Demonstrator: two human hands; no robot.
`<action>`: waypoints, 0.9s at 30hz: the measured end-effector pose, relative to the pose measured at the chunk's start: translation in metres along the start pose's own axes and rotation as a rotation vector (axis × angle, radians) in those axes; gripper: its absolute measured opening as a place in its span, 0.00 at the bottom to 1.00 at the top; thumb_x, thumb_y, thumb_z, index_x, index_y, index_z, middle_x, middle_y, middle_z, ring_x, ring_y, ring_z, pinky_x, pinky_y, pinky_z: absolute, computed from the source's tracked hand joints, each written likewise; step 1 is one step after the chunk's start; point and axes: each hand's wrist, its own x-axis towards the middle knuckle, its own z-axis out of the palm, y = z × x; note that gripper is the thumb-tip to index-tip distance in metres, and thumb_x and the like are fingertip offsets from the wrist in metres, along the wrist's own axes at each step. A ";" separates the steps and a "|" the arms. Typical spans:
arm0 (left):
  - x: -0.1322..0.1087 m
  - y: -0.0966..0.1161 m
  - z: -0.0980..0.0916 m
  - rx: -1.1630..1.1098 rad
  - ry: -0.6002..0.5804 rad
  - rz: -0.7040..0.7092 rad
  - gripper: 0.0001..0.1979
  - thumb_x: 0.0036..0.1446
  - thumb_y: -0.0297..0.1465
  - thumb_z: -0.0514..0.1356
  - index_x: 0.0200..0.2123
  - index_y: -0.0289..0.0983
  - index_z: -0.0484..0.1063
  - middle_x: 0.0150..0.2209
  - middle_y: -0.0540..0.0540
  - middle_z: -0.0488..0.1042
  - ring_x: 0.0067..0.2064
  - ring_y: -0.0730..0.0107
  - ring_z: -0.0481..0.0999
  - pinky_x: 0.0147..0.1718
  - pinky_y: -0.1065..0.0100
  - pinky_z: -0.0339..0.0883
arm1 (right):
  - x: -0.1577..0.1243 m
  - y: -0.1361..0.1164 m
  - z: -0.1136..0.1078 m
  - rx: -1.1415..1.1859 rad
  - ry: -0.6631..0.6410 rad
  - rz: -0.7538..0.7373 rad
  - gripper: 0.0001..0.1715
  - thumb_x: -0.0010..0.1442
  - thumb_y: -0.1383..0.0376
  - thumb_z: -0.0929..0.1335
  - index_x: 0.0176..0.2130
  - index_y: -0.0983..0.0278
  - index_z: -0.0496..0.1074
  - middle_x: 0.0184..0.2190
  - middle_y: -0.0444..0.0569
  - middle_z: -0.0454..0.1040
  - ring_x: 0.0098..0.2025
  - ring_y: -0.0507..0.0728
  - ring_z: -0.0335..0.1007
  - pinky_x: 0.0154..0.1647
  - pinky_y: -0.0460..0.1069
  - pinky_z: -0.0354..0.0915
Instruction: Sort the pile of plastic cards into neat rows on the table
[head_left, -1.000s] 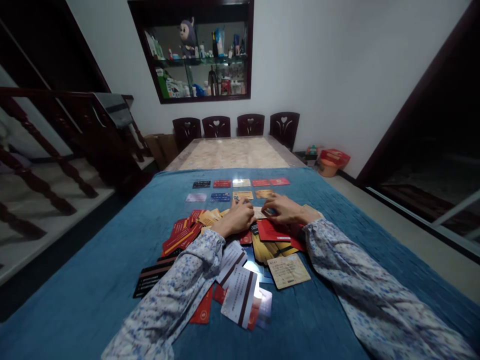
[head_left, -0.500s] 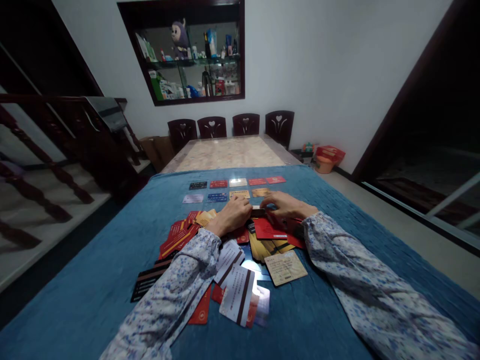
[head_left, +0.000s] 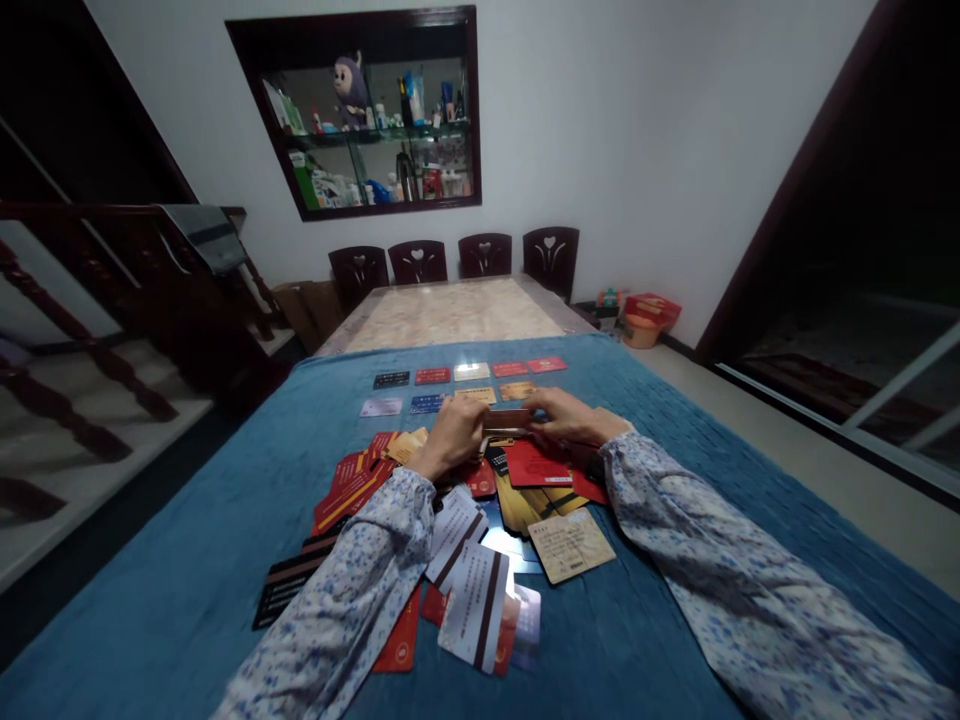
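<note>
My left hand (head_left: 456,436) and my right hand (head_left: 567,416) grip opposite ends of a small stack of cards (head_left: 507,421), held edge-on just above the pile. Fingers on both sides are closed round its ends. Below lie loose cards: a red card (head_left: 538,465), gold cards (head_left: 525,507), a beige card (head_left: 571,545) and a white card with a dark stripe (head_left: 475,606). Red cards (head_left: 352,482) and a black card (head_left: 289,582) spread out to the left. Beyond my hands are laid-out rows of cards, including a black one (head_left: 391,380) and a blue one (head_left: 428,403).
A blue cloth (head_left: 202,540) covers the near part of the table. Its bare marbled top (head_left: 457,312) shows farther back, with dark chairs (head_left: 484,256) behind. A wall cabinet (head_left: 360,130) holds bottles and a plush toy. An orange bucket (head_left: 642,330) stands right on the floor.
The stack between my hands now shows more of its long brownish edge, and my hands are slightly farther apart. The camera view has shifted a little.
</note>
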 end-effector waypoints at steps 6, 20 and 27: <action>0.003 -0.003 0.009 -0.094 0.068 -0.071 0.15 0.59 0.22 0.54 0.37 0.36 0.81 0.38 0.41 0.81 0.41 0.60 0.76 0.45 0.60 0.68 | 0.000 0.001 0.006 0.161 0.070 -0.024 0.09 0.54 0.68 0.68 0.34 0.65 0.79 0.35 0.49 0.81 0.39 0.58 0.75 0.42 0.48 0.65; 0.001 -0.006 0.018 -0.188 0.083 -0.071 0.12 0.60 0.23 0.58 0.37 0.37 0.82 0.38 0.42 0.82 0.44 0.60 0.78 0.46 0.63 0.70 | 0.002 0.005 0.006 0.326 0.396 -0.082 0.09 0.60 0.60 0.67 0.35 0.63 0.74 0.34 0.48 0.78 0.38 0.57 0.73 0.43 0.50 0.67; 0.002 -0.005 0.017 -0.203 0.182 -0.137 0.11 0.61 0.24 0.57 0.39 0.37 0.81 0.41 0.41 0.82 0.46 0.59 0.77 0.51 0.58 0.70 | 0.004 0.000 0.008 0.232 0.470 -0.091 0.11 0.64 0.62 0.66 0.44 0.63 0.76 0.37 0.52 0.81 0.37 0.57 0.74 0.40 0.50 0.66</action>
